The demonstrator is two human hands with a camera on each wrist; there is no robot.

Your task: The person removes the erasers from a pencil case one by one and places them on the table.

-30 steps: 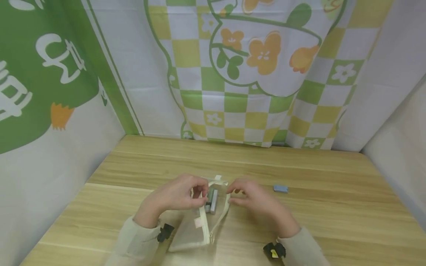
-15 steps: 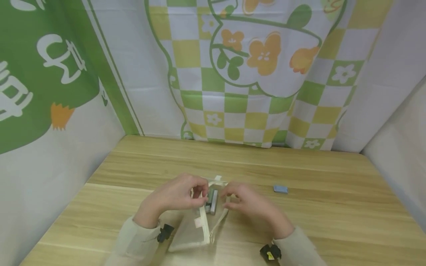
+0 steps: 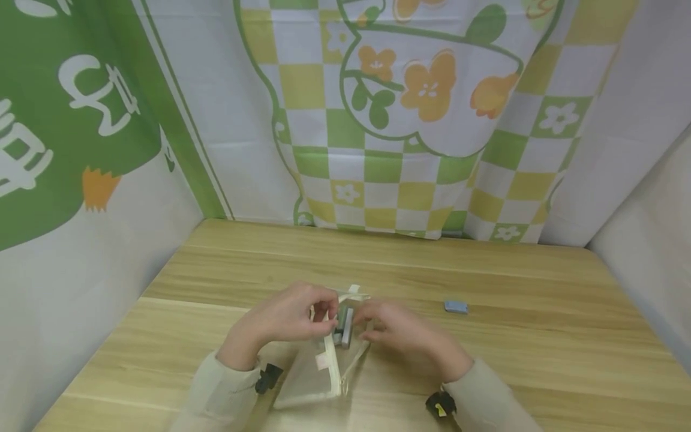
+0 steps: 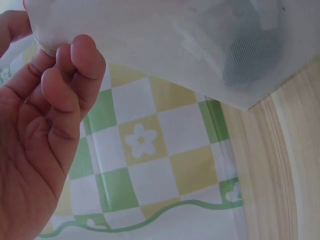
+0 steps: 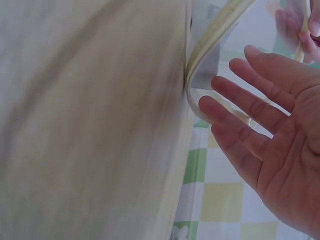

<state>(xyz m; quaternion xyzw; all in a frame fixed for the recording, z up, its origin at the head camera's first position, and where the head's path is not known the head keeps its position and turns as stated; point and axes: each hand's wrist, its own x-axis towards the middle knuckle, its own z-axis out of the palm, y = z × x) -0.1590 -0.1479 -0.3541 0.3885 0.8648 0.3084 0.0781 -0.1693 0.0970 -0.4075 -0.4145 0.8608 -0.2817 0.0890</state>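
Note:
A translucent mesh zipper pouch (image 3: 308, 378) with cream zipper edges lies on the table, its mouth spread open. My left hand (image 3: 291, 313) pinches the near-left zipper edge between thumb and fingers; in the left wrist view the mesh (image 4: 135, 30) runs from its fingertips. Within the pouch show a pale grey bar (image 3: 347, 329) and a dark greenish piece beside it, their kinds unclear. Over the right side of the mouth hangs my right hand (image 3: 399, 329). Its fingers are spread and loosely bent beside the zipper edge (image 5: 200, 55) in the right wrist view, holding nothing visible.
A small blue-grey block (image 3: 456, 307) lies on the wooden table (image 3: 540, 336) to the right of the pouch. Behind the table hangs a green and yellow checked curtain (image 3: 380, 168). A white and green cloth (image 3: 102, 240) covers the left side.
My right hand has shifted left from the right zipper edge to over the pouch mouth. The left hand, pouch and blue-grey block stay where they were.

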